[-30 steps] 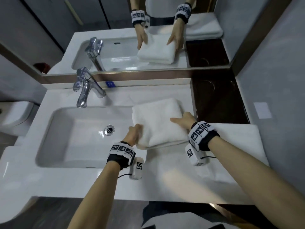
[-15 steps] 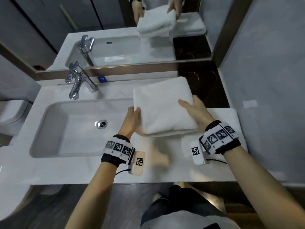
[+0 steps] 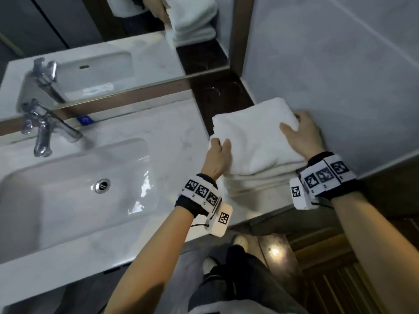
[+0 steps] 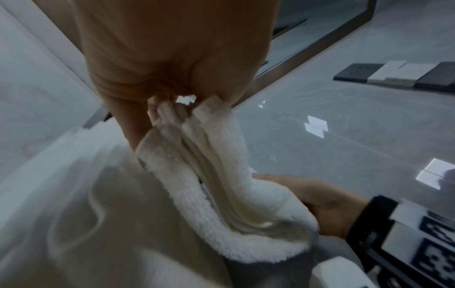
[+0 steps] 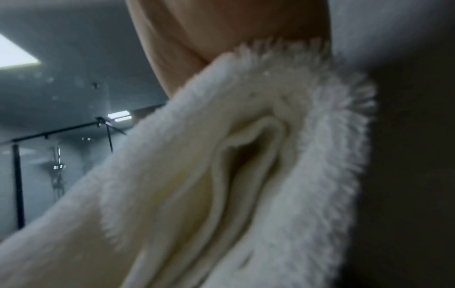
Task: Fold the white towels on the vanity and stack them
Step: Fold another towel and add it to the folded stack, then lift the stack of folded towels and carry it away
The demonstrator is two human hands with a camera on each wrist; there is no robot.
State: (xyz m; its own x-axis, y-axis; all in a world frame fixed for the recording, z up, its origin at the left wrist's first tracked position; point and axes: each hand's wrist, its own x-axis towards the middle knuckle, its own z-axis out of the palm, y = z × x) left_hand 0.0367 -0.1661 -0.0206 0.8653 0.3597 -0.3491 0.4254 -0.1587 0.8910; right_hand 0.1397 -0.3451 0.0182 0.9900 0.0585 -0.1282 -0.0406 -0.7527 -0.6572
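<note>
A folded white towel (image 3: 256,141) sits right of centre in the frame, held over a second towel (image 3: 254,182) on the table (image 3: 140,130). The left hand (image 3: 217,157) pinches its left edge; the right hand (image 3: 303,134) grips its right edge.

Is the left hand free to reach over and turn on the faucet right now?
Probably not: the left hand grips the folded towel, which the right hand holds too. The way over the sink to the faucet looks clear.
</note>
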